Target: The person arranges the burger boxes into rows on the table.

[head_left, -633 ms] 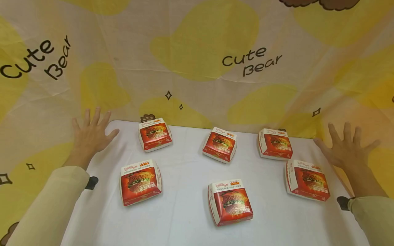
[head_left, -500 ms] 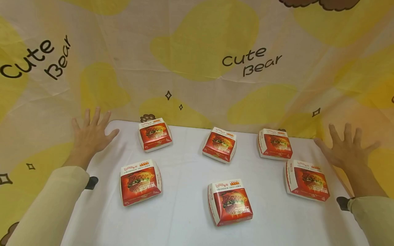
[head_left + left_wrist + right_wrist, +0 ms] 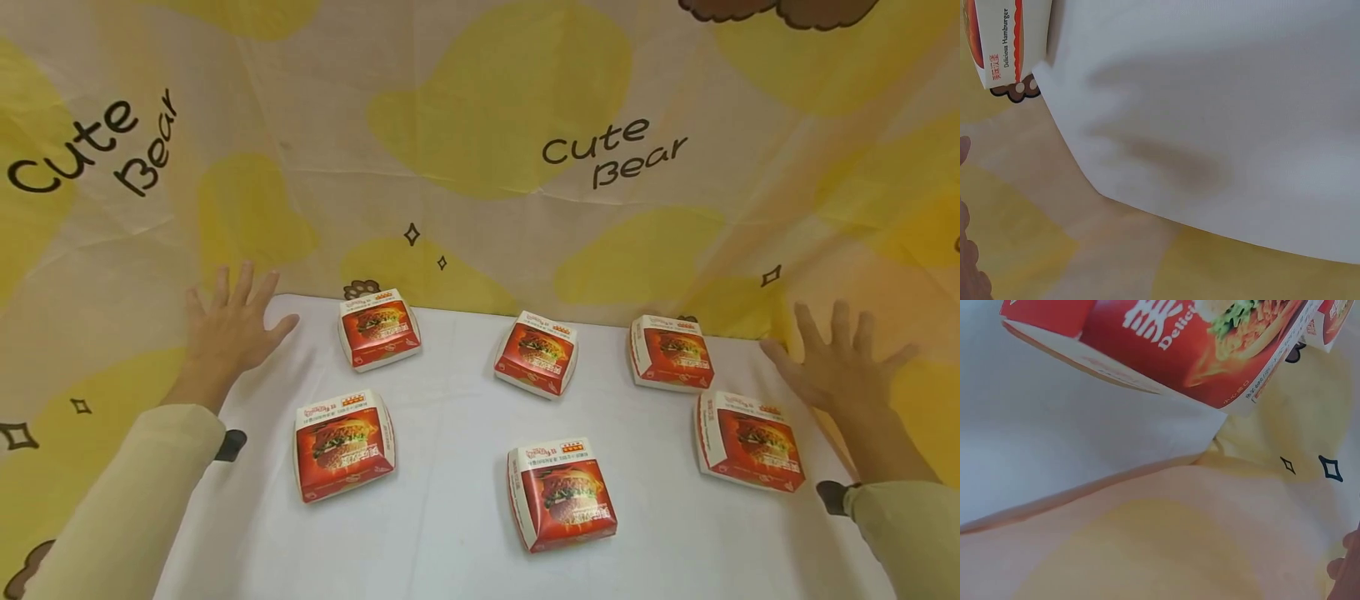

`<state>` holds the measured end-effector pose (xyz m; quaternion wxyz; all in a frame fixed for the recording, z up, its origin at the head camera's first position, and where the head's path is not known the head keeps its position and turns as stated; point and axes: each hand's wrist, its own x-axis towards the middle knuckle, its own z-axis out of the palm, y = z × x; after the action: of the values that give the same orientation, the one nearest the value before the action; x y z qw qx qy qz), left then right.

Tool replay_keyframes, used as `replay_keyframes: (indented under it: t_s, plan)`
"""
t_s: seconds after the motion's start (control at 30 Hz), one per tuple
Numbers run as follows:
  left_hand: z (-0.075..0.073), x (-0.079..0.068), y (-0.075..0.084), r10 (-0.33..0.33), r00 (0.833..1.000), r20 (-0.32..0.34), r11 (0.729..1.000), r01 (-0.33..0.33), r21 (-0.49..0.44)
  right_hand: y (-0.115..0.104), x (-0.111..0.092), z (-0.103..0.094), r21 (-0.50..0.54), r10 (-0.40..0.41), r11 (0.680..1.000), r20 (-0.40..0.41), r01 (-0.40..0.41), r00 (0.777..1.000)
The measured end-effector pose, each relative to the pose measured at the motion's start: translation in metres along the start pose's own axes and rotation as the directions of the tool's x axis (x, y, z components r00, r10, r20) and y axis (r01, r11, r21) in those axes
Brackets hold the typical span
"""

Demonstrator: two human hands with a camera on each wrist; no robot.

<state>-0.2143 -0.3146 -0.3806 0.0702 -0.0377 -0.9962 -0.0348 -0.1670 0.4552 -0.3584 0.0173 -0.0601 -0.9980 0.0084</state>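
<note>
My left hand (image 3: 232, 337), fingers spread, hovers over the table's left edge with nothing in it. Over the right edge my right hand (image 3: 843, 358) is likewise spread and holds nothing. Between them lie several red and white hamburger boxes, all closed. The back row has a left box (image 3: 380, 329), a middle box (image 3: 536, 354) and a right box (image 3: 671, 352). Nearer to me are a front left box (image 3: 345, 446), a front middle box (image 3: 562, 494) and a front right box (image 3: 750, 442). The right wrist view catches a box (image 3: 1166, 350) close up.
A white tabletop (image 3: 442, 417) carries the boxes. Behind and around it hangs a yellow and cream cloth (image 3: 480, 150) printed with "Cute Bear". Shadows fall on the white surface (image 3: 1260, 125) in the left wrist view, where a box (image 3: 1032, 37) shows at the corner.
My left hand has shifted slightly right, and my right hand slightly left, both still spread. The boxes stay where they were.
</note>
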Motion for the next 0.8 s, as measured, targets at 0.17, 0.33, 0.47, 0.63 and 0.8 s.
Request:
replay_keyframes:
  t_s: [0.17, 0.33, 0.47, 0.63, 0.8]
  plan:
    - [0.002, 0.003, 0.005, 0.004, 1.0, 0.004, 1.0, -0.004, 0.0, -0.007, 0.0, 0.0, -0.006, -0.005, 1.0, 0.005, 0.005, 1.0]
    - [0.004, 0.006, 0.01, 0.014, 1.0, 0.017, 1.0, -0.014, -0.014, -0.016, 0.002, 0.003, -0.005, -0.021, 1.0, 0.004, 0.021, 1.0]
    - [0.005, 0.007, 0.015, 0.029, 0.999, 0.033, 1.0, -0.03, 0.007, -0.028, 0.006, 0.009, -0.013, -0.071, 0.997, -0.026, 0.071, 0.997]
    - [0.006, 0.01, 0.025, 0.04, 0.997, 0.06, 0.998, -0.042, 0.038, -0.048, 0.011, 0.01, 0.0, -0.144, 0.99, -0.054, 0.144, 0.988]
    - [0.009, 0.013, 0.037, 0.065, 0.994, 0.085, 0.996, -0.07, 0.052, -0.076, 0.015, 0.008, 0.004, -0.197, 0.98, -0.042, 0.197, 0.98]
